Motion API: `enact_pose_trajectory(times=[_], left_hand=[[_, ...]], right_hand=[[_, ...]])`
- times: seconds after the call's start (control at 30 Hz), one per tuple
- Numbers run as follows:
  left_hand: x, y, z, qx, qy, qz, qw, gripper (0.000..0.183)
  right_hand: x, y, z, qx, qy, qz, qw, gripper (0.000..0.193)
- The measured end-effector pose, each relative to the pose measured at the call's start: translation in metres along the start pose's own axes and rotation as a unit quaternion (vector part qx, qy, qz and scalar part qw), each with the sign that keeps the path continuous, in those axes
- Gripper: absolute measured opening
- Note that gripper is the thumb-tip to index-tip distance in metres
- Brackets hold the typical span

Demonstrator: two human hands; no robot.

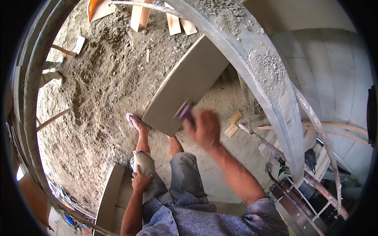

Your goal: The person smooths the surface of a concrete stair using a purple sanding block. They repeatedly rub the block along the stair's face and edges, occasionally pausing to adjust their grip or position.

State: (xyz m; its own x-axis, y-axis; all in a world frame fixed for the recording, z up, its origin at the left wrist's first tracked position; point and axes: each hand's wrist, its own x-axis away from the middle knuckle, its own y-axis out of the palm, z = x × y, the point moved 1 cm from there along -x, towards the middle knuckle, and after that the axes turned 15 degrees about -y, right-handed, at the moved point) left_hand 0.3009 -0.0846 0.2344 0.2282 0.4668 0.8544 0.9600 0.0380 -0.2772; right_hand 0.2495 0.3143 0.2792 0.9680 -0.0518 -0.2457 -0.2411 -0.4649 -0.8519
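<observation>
My right hand (204,128) is closed around a purple block-shaped tool (184,111), blurred by motion, so its exact kind cannot be made out. The tool is over the near part of a smooth grey cement slab (185,80), near its right edge; whether it touches the surface cannot be told. The slab runs away from me toward the upper right, like a stair tread. Farther left, my left hand (140,180) lies on the left leg of my worn grey shorts (145,167), fingers spread and holding nothing.
Rough soil (102,86) spreads left of the slab. A curved concrete beam (256,51) with gritty rubble arches on the right. Wood offcuts (233,124) lie below it, near metal pipes (275,149). Another person's boots (53,70) stand far left. Another slab (108,196) lies beside my left arm.
</observation>
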Motion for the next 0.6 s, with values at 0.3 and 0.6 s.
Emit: enact_pose_trajectory(times=[0.3, 0.6], left_hand=[[0.002, -0.01, 0.003, 0.011, -0.009, -0.011, 1.0, 0.112], [-0.004, -0.016, 0.001, 0.015, 0.017, -0.014, 1.0, 0.112]], right_hand=[[-0.01, 0.011, -0.009, -0.008, 0.001, -0.004, 1.0, 0.032], [0.014, 0.021, -0.045, -0.093, -0.082, -0.182, 0.975, 0.029]])
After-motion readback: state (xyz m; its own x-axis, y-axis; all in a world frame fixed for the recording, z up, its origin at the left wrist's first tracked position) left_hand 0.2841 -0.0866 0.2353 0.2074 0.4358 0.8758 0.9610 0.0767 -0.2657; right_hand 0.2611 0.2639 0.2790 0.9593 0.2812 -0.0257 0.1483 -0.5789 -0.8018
